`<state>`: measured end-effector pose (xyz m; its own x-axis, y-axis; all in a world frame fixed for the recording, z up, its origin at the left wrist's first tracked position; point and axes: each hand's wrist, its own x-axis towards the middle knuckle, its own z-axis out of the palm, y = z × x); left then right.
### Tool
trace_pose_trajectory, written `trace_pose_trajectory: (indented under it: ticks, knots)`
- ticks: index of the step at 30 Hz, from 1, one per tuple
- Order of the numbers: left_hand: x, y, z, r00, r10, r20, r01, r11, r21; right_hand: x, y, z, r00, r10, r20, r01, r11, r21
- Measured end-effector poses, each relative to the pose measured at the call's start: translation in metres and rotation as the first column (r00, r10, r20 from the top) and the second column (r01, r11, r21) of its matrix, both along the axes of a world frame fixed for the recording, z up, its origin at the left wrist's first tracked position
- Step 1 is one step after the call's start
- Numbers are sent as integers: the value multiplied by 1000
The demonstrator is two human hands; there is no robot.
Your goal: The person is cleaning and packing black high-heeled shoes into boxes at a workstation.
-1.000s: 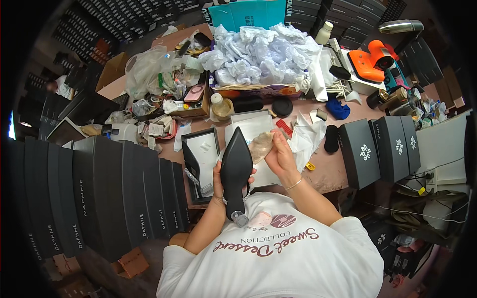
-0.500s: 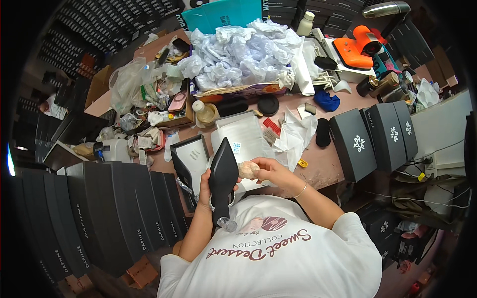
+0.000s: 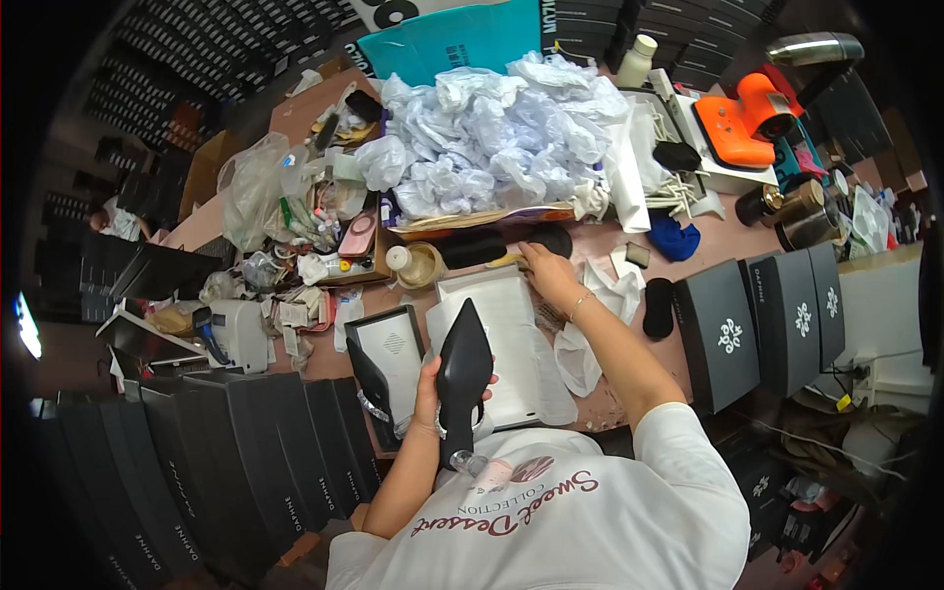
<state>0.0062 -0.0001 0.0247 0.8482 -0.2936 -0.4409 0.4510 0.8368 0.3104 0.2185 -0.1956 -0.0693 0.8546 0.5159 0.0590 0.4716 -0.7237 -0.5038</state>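
My left hand (image 3: pixel 425 395) is wrapped round a black pointed high-heeled shoe (image 3: pixel 464 359), sole up, toe pointing away. Its clear heel (image 3: pixel 468 460) hangs near my shirt, and a glittery strap shows at its side. My right hand (image 3: pixel 553 280) has its fingers bent down beside a round black disc (image 3: pixel 547 239) at the back of the table. A tan piece (image 3: pixel 505 262) lies against the fingertips; whether they grip it is unclear. Left of the held shoe, a second dark shoe (image 3: pixel 368 372) with a glittery strap leans in a shoebox part (image 3: pixel 401 334).
A white-lined open box (image 3: pixel 506 359) lies beyond the held shoe. Behind it, a carton heaped with crumpled white paper (image 3: pixel 492 138) stands beside a squat bottle (image 3: pixel 415 265). Dark shoeboxes line the left (image 3: pixel 251 452) and right (image 3: pixel 723 334). An orange device (image 3: pixel 742 123) sits back right.
My right hand has moved away from the shoe, forward to the round black disc. The crumpled beige wad no longer shows beside the shoe. My left hand still holds the shoe.
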Motion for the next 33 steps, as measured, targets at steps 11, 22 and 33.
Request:
trace_pose_trajectory:
  ticks: [11,22,33]
  knots:
    - [5,-6,11,983,137,-124,-133,990,38,-34,-45,43,291,550,-783,786,330,523]
    - [-4,-12,14,997,-15,71,21,996,-83,-135,-19,96,504,439,-744,506,548,666]
    - [-23,-4,27,991,-67,116,59,996,66,-103,-21,157,416,397,-818,-32,905,423]
